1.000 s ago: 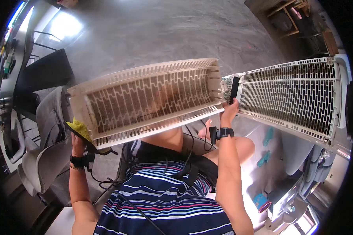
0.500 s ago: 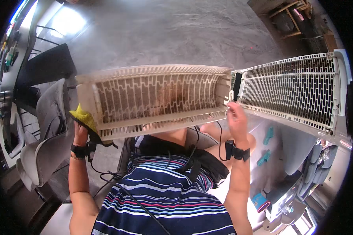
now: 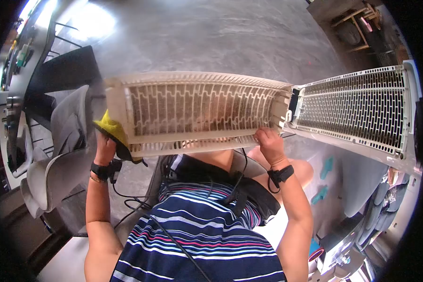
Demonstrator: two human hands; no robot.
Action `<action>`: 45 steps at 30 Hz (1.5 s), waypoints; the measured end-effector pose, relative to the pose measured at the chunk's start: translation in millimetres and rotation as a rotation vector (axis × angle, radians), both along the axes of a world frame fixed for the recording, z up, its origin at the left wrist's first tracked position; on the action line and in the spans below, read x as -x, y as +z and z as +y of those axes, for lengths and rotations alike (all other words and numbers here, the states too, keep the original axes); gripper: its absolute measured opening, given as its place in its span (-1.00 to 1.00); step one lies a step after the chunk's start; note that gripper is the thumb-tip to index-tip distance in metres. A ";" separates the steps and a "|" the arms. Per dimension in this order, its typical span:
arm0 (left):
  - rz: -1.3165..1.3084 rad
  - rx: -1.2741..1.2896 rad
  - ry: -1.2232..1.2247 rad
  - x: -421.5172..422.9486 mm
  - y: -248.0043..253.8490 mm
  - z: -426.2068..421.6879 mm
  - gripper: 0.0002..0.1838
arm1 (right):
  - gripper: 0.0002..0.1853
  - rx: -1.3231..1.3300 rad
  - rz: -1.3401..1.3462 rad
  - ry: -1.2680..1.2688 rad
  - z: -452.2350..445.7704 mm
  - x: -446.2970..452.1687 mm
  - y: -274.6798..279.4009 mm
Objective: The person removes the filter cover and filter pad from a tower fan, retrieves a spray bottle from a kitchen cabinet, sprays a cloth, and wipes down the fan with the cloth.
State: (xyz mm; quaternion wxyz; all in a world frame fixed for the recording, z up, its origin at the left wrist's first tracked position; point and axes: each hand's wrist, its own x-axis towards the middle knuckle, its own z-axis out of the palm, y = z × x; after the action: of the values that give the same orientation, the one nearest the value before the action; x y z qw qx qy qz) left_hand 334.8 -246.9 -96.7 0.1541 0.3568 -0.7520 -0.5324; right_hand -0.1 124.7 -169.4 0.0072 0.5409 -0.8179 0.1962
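A long cream plastic grille panel (image 3: 197,137), slatted and brownish inside, is held across my lap. My left hand (image 3: 105,149) is closed on a yellow cloth (image 3: 112,128) with a dark backing, at the panel's left end; part of the fingers is hidden by the cloth. My right hand (image 3: 269,142) has its fingers bent over the panel's lower right edge, gripping it. Right beside the panel's right end stands a second, whiter grille (image 3: 352,110) with dark gaps, set in a larger pale housing (image 3: 411,101).
Grey chairs (image 3: 56,160) and a dark flat panel (image 3: 68,70) stand at left, near a long table. Teal arrow markings (image 3: 320,194) lie on the grey floor (image 3: 211,37) at right. Black cables (image 3: 136,202) run across my lap from the wrist straps.
The grille panel appears shifted to the right in view, along with its surroundings. My right hand has moved from the panel's right corner onto its lower edge. My left hand keeps the cloth.
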 end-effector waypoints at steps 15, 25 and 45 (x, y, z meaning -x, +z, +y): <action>0.056 -0.232 -0.038 30.5 20.9 11.8 -0.61 | -0.56 0.068 -0.295 0.245 -91.4 -55.8 54.3; 0.153 -0.363 -0.054 21.7 10.7 4.8 -0.60 | -0.48 0.054 -0.440 0.210 -134.0 -84.3 60.7; 0.155 -0.364 -0.106 26.1 16.2 2.3 -0.53 | -0.62 0.204 -0.222 0.377 -231.3 -158.7 88.4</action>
State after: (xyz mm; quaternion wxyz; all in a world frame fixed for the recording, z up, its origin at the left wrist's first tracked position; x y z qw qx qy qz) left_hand 308.7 -244.6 -80.5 0.1161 0.2967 -0.6471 -0.6927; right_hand 158.5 -106.6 -81.0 -0.0648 0.6555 -0.6743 0.3338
